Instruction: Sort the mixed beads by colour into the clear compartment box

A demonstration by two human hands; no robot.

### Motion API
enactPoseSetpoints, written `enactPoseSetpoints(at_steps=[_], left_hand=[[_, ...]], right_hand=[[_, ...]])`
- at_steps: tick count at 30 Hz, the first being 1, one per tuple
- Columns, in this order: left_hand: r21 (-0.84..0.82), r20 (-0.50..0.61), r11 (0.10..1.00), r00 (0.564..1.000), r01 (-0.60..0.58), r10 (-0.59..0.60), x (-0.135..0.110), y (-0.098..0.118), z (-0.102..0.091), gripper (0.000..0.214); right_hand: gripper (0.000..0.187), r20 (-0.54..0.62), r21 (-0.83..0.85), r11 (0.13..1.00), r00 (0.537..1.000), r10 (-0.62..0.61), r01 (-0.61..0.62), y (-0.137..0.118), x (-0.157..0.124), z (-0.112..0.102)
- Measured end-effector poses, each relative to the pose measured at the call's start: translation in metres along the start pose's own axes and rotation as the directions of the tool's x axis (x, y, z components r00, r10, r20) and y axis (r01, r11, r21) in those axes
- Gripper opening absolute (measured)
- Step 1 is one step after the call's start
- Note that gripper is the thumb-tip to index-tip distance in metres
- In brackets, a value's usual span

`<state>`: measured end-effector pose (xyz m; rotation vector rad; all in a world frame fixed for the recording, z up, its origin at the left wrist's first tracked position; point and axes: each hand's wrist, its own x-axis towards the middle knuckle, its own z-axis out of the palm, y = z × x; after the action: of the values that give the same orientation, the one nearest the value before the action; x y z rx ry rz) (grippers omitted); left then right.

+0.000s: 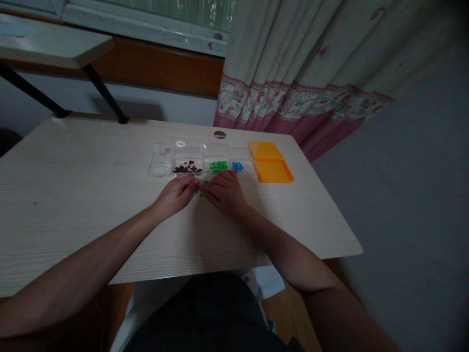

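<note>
Small pieces (pixel 202 195), partly hidden, lie between left hand (pixel 178 192) and right hand (pixel 225 193), before a left-to-right row of clear boxes (pixel 188 150). Both hands curl inward; what either grasps, and the pieces' long axes, cannot be told.

Sm. blue & yellow pcs (pixel 201 195), loose cluster on bench (pixel 164 249) btwn L hand (pixel 178 194) & R hand (pixel 227 193); some part-hidden, exact shapes unclear.
</note>
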<state>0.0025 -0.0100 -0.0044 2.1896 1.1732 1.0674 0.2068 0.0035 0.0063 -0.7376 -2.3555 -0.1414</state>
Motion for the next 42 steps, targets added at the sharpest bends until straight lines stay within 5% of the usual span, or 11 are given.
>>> enactPoseSetpoints(at_steps=[11,15,21,30,42], left_hand=[[0.025,-0.001,1.0,1.0,-0.013,0.013,0.0,-0.001,-0.001,0.033],[0.067,-0.019,0.998,1.0,0.01,-0.008,0.0,-0.003,-0.006,0.034],[0.125,-0.045,0.99,0.997,0.072,-0.067,0.001,-0.007,-0.012,0.036],[0.181,-0.022,0.981,0.998,0.068,-0.066,0.0,-0.008,-0.014,0.036],[0.204,-0.013,0.978,0.999,0.051,-0.05,0.0,-0.01,-0.014,0.033]], right_hand=[[0.02,0.047,0.006,0.998,0.997,0.062,-0.062,0.0,0.001,-0.003],[0.022,0.002,-0.036,0.985,0.985,0.171,-0.171,0.016,-0.001,-0.01],[0.028,-0.043,-0.175,0.886,0.903,0.428,-0.429,0.062,-0.007,-0.032],[0.027,0.102,-0.299,0.748,0.759,0.643,-0.593,0.093,-0.017,-0.034],[0.03,0.167,-0.373,0.723,0.725,0.669,-0.581,0.093,-0.017,-0.039]])
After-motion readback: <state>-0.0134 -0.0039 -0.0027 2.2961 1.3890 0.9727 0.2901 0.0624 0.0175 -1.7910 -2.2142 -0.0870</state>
